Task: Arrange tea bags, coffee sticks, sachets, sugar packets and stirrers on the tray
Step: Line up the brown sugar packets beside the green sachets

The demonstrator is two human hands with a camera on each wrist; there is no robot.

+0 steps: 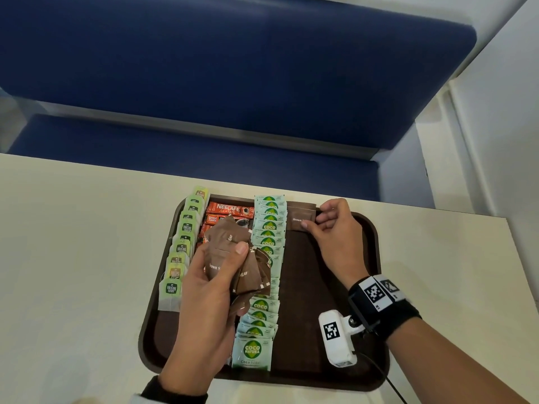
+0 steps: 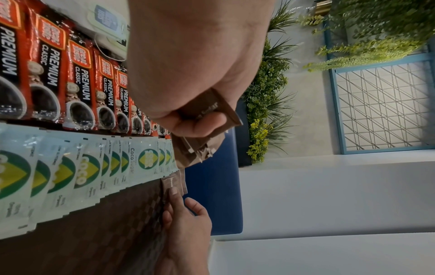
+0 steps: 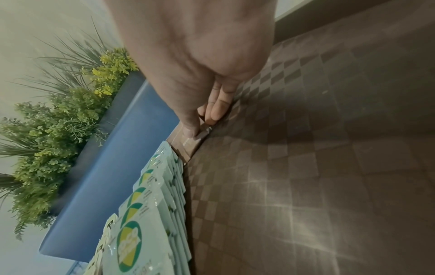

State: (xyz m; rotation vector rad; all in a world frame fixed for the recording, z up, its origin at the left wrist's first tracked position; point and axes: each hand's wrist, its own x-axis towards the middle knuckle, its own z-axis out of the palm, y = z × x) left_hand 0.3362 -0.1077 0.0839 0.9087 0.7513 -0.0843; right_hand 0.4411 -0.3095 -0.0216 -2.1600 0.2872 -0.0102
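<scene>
A brown tray (image 1: 306, 301) lies on the cream table. It carries columns of green tea bags (image 1: 182, 249), red coffee sticks (image 1: 230, 210) and white-green coco sugar sachets (image 1: 268, 225). My left hand (image 1: 237, 275) grips a fanned bunch of brown sugar packets (image 1: 224, 249) above the coffee sticks; the bunch (image 2: 212, 106) also shows in the left wrist view. My right hand (image 1: 312, 221) pinches the right edge of a brown sugar packet (image 1: 299, 218) that lies at the tray's far end, next to the sachets. In the right wrist view, thumb and fingers (image 3: 216, 109) hold that packet (image 3: 186, 145).
The tray's right half (image 3: 306, 167) is bare checkered brown. The cream table (image 1: 73, 258) extends on both sides. Behind the table's far edge stands a blue padded bench (image 1: 233, 68). Green plants (image 2: 263, 93) line a wall beyond it. A white wrist camera (image 1: 338, 339) hangs over the tray.
</scene>
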